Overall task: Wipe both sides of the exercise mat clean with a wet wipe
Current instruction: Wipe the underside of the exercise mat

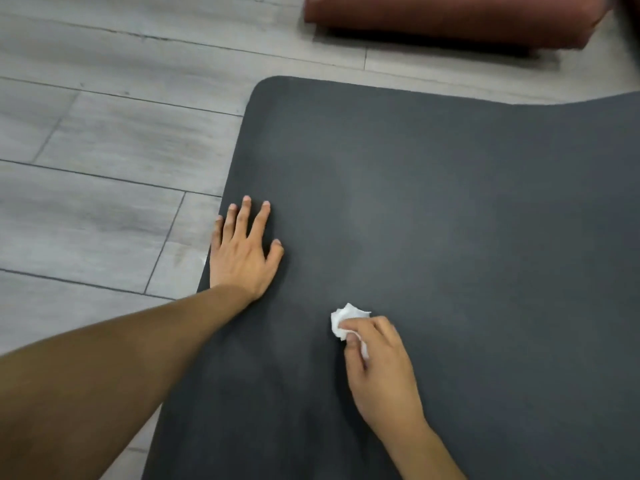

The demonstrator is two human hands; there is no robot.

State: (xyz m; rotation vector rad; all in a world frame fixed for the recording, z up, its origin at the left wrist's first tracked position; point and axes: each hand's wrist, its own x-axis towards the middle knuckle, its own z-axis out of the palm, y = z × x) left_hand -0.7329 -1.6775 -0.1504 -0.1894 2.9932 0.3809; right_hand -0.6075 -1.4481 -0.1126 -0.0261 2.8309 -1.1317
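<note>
A dark grey exercise mat (433,202) lies flat on the floor and fills the middle and right of the view; its rounded far-left corner shows at the top. My left hand (242,252) rests flat on the mat's left edge, fingers straight and spread. My right hand (379,370) grips a crumpled white wet wipe (344,318) and holds it against the mat near the lower middle. Faint lighter streaks show on the mat's surface around the centre.
Grey wood-look plank floor (104,150) runs along the left and top of the mat. A rolled reddish-brown mat (450,19) lies on the floor beyond the far edge, at the top right.
</note>
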